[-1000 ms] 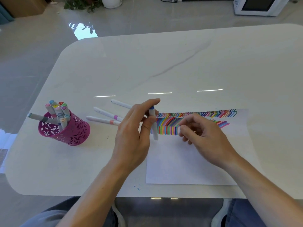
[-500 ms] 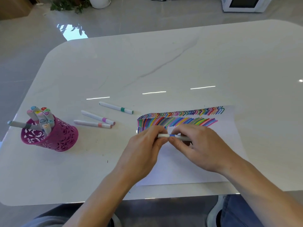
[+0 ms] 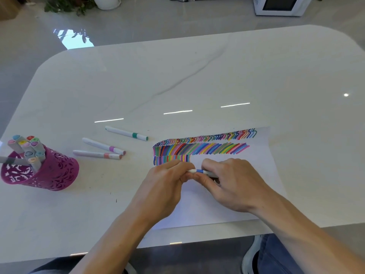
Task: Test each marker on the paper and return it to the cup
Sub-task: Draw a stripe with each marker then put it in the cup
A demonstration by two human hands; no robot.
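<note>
A white marker with a blue band (image 3: 199, 171) lies level above the paper (image 3: 254, 175), gripped at its two ends by my left hand (image 3: 166, 186) and my right hand (image 3: 231, 182). The paper carries rows of coloured strokes (image 3: 201, 148) along its far edge. The magenta cut-out cup (image 3: 49, 173) stands at the left with several markers in it. Three markers lie on the table between cup and paper: a green-banded one (image 3: 126, 133), a purple-banded one (image 3: 103, 146) and a pink-banded one (image 3: 96, 154).
The white marble table (image 3: 197, 80) ends in a front edge just below my forearms. A grey marker (image 3: 7, 160) sticks out sideways from the cup at the left frame edge. A plant pot (image 3: 106, 1) and a white appliance (image 3: 280, 5) stand on the floor beyond.
One second ago my left hand alone held the blue-banded marker upright. It then turned the marker level and my right hand took its other end; both hands still hold it.
</note>
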